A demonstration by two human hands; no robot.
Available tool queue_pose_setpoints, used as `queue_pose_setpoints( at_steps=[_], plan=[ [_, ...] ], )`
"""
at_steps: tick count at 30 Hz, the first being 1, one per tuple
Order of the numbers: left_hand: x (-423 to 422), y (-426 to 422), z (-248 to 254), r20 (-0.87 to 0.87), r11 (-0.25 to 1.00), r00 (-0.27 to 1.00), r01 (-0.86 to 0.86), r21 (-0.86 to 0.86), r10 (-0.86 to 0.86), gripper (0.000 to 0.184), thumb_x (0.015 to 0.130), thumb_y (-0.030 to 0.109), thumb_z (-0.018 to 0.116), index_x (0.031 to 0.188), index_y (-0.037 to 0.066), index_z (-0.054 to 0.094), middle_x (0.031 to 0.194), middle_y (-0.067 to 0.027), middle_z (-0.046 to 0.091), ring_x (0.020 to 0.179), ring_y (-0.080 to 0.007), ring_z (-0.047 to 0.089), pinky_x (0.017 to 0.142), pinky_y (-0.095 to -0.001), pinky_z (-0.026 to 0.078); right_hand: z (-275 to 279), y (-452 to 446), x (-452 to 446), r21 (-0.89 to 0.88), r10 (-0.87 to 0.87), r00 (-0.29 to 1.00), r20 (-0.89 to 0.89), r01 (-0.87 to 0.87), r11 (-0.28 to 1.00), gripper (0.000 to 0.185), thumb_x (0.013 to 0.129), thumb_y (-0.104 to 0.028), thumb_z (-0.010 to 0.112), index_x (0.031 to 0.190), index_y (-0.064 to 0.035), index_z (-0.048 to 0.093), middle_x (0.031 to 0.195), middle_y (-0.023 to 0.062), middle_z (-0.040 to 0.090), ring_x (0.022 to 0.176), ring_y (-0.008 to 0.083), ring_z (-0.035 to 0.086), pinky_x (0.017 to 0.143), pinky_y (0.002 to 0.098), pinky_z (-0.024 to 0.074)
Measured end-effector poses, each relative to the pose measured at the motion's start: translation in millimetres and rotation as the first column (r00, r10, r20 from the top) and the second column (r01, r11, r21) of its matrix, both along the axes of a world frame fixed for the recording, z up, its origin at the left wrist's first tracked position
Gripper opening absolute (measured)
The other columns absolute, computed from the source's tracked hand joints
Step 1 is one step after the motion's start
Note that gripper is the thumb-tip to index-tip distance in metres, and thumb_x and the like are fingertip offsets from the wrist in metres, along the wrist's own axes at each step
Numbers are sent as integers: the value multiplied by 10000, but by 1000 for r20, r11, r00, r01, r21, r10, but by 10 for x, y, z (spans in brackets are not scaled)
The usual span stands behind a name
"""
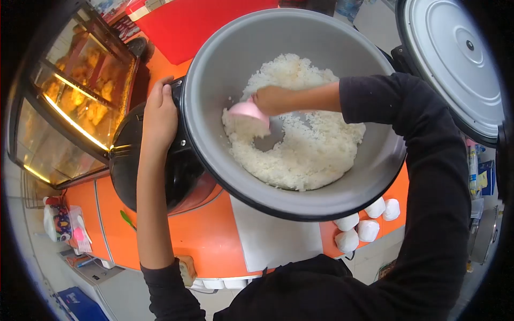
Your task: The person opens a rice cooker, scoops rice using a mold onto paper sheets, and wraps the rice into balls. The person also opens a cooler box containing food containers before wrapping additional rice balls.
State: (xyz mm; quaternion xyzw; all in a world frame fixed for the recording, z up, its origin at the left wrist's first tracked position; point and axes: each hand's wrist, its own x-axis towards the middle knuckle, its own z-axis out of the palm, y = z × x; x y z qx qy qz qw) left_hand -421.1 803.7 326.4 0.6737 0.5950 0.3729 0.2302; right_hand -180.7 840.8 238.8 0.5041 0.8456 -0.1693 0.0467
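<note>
A large grey pot (225,69) holds white rice (305,155), heaped round a patch of bare bottom. My right hand (272,100) reaches over its right rim and is closed round a pink scoop (248,111), whose bowl is against the rice at the left side. My left hand (160,109) is at the pot's left outer side, by the black handle, with its fingers together and partly hidden; what it grips there cannot be made out clearly. The pot's round lid (455,53) stands open at the upper right.
A lit glass case (80,101) with fried food stands at the left, beside a black round-lidded vessel (126,166). A red box (198,27) is behind. White wrapped packs (368,230) and white paper (278,235) lie on the orange counter (201,246).
</note>
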Motion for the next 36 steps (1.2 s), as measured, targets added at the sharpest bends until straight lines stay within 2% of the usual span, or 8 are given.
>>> queue_pose_setpoints(
  at_steps=[12,15,20,24,27,32,34,36],
  plan=[
    [27,17,3,-7,998,1000,10,68,-10,349,932,184,305,1121,-38,497,1107,-226,547,1077,-315,504,931,-357,358,1232,-1156,402,-475,230,971,65,-172,863,329,865,-147,328,1106,-37,524,615,151,550,440,251,543,376,339,437],
    [39,15,25,1,998,1000,10,54,-10,350,933,185,303,1120,-36,499,1100,-222,548,1070,-310,507,930,-353,358,1119,-581,587,-888,-55,997,54,73,455,301,882,-232,367,1068,-41,505,582,89,469,415,183,437,397,322,364],
    [-41,74,-56,64,998,996,53,24,-54,352,937,190,301,1127,-30,499,1094,-202,549,1065,-278,502,939,-339,346,512,-567,279,-215,-418,895,-153,383,898,394,915,-332,382,1038,31,471,744,171,560,583,256,550,536,418,446],
    [-52,48,-62,86,998,994,61,6,-61,352,941,200,306,1128,-28,498,1082,-185,552,1051,-259,506,938,-332,345,619,-457,227,-346,-523,818,-240,431,833,373,915,-286,370,996,53,502,822,214,595,660,296,598,632,424,476],
    [-27,25,-23,102,998,994,44,-40,-39,340,944,198,313,1127,-17,502,1095,-165,547,1051,-224,497,936,-314,343,753,-114,365,-111,71,995,68,-63,992,290,897,-231,409,936,3,576,839,209,616,711,321,615,664,413,475],
    [-16,-7,-8,109,997,993,55,-51,-49,334,945,193,311,1123,-13,505,1089,-150,548,1047,-218,497,934,-310,344,493,-506,120,-95,149,986,71,-142,985,250,856,-152,423,778,0,605,742,182,622,679,333,614,617,421,481],
    [-15,0,-27,114,998,992,51,-29,-47,332,945,192,311,1120,-13,506,1083,-146,550,1043,-218,499,932,-310,345,237,-597,206,-193,531,837,131,-503,842,255,857,-130,394,785,21,586,686,185,608,621,305,612,553,417,482],
    [-22,20,-42,123,999,991,49,-22,-46,330,945,191,313,1116,-13,507,1072,-144,556,1033,-221,506,927,-310,349,340,-649,232,-432,459,876,148,-360,827,262,857,-125,375,780,33,569,666,184,597,590,295,606,528,414,478]
  ],
)
